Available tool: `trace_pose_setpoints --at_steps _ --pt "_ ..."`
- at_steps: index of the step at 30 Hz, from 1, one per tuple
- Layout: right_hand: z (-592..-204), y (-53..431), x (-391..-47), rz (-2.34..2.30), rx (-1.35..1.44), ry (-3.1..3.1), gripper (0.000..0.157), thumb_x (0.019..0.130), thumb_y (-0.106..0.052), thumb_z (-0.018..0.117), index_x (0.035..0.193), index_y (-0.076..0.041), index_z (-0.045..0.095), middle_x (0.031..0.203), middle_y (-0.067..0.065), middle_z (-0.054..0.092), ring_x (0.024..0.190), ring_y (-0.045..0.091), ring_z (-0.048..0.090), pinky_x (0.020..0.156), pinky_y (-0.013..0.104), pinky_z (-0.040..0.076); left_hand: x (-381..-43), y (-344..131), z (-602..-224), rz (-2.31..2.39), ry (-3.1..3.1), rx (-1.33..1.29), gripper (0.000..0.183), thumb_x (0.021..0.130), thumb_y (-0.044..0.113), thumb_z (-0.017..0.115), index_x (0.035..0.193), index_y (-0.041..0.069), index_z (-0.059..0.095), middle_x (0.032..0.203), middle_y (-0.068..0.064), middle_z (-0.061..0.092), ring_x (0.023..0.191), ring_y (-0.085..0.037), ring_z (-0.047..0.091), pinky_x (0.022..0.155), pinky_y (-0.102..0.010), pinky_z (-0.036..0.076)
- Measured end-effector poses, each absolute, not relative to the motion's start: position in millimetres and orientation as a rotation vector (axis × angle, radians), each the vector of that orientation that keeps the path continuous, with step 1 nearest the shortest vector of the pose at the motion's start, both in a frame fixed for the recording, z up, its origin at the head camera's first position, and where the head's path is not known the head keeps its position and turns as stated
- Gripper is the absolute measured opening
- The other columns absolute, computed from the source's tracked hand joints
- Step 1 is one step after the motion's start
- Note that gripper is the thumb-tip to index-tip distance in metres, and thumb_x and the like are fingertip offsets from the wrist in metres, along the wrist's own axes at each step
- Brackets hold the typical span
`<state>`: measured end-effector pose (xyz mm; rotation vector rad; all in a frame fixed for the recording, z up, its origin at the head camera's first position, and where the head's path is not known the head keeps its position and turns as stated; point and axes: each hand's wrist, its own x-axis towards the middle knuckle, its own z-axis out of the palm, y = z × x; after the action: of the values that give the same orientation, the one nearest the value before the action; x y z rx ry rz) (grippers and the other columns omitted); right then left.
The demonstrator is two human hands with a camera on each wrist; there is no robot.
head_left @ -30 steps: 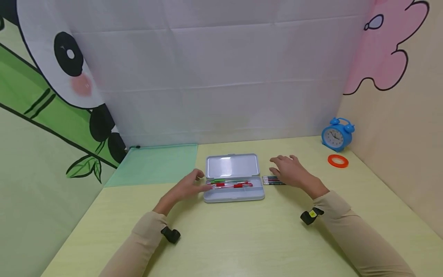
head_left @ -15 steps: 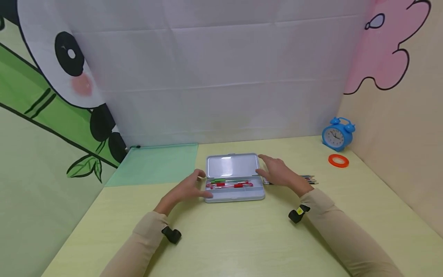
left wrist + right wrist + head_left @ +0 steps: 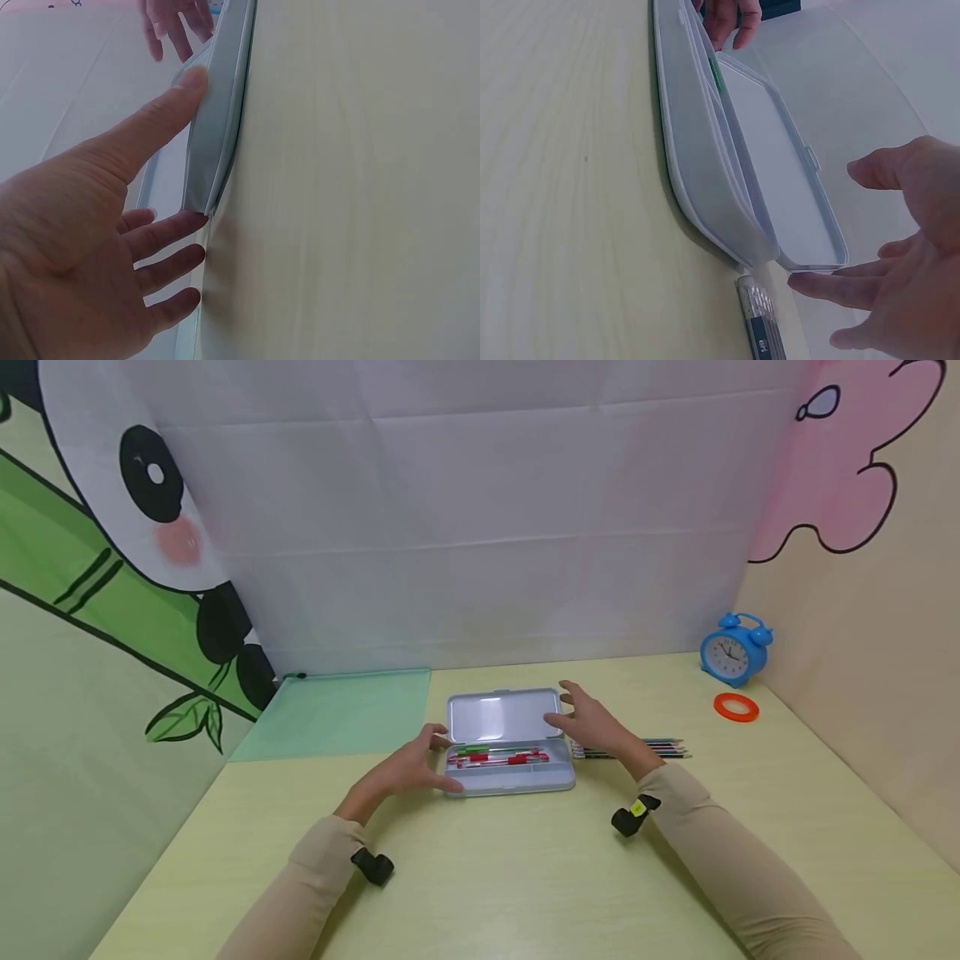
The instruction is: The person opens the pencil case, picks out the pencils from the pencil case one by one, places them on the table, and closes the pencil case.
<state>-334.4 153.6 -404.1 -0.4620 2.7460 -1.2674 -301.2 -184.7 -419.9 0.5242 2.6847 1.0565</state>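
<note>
A pale pencil case (image 3: pixel 525 782) lies with its lid (image 3: pixel 504 717) folded back. Red and green pens (image 3: pixel 498 760) rest in its tray. My left hand (image 3: pixel 405 766) is at the case's left end; in the left wrist view its thumb lies on the rim and a fingertip meets the corner, fingers extended. My right hand (image 3: pixel 596 727) is by the lid's right edge, thumb and fingers spread. In the right wrist view a fingertip (image 3: pixel 802 281) is close to the lid's corner; whether it touches I cannot tell. Several pencils (image 3: pixel 666 748) lie right of the case, partly under the right forearm.
A blue alarm clock (image 3: pixel 735 650) and an orange ring (image 3: pixel 736 707) stand at the table's right rear. A green mat (image 3: pixel 337 714) covers the back left corner. White cloth (image 3: pixel 480 527) hangs behind the table (image 3: pixel 480 877).
My right hand has moved left from above the pencils to the lid's right edge, uncovering more of the pencils. My left hand stays at the case's left end, its thumb slightly lower.
</note>
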Motion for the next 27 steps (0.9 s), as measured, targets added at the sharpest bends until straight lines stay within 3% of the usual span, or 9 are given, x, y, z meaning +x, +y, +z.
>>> trace_pose_setpoints --at_steps 4,13,19,27 --pt "-402.0 154.9 -335.4 -1.399 -0.357 2.677 0.084 0.099 -0.036 0.062 0.159 -0.005 0.012 0.155 0.024 0.035 0.139 0.042 0.039 0.11 0.057 0.035 -300.5 -182.6 -419.4 1.055 2.674 0.478 0.114 0.07 0.04 0.091 0.153 0.01 0.018 0.143 -0.013 0.05 0.134 -0.033 0.043 0.113 -0.057 0.031" --pt "-395.1 162.7 -337.1 -1.704 -0.321 2.371 0.066 0.108 -0.027 0.046 0.159 -0.002 0.012 0.154 0.026 0.033 0.13 0.043 0.049 0.113 0.054 0.032 -300.6 -181.5 -419.4 1.077 2.674 0.461 0.14 0.068 0.039 0.093 0.159 0.007 -0.008 0.136 -0.01 0.053 0.13 -0.028 0.045 0.116 -0.053 0.025" --pt "-391.5 161.8 -336.8 -1.792 -0.256 2.244 0.057 0.109 -0.032 0.042 0.153 0.002 0.026 0.153 0.025 0.033 0.133 0.044 0.045 0.115 0.052 0.029 -301.1 -181.3 -420.2 1.072 2.684 0.469 0.14 0.067 0.041 0.093 0.158 0.004 -0.006 0.134 -0.01 0.053 0.13 -0.028 0.044 0.117 -0.055 0.023" --pt "-383.2 153.8 -329.3 -1.708 -0.173 2.311 0.063 0.106 -0.048 0.041 0.143 0.003 0.038 0.145 0.023 0.041 0.13 0.045 0.046 0.116 0.059 0.024 -301.8 -180.3 -422.4 1.116 2.658 0.486 0.129 0.068 0.036 0.094 0.159 0.015 0.004 0.132 -0.013 0.051 0.125 -0.03 0.046 0.113 -0.056 0.03"
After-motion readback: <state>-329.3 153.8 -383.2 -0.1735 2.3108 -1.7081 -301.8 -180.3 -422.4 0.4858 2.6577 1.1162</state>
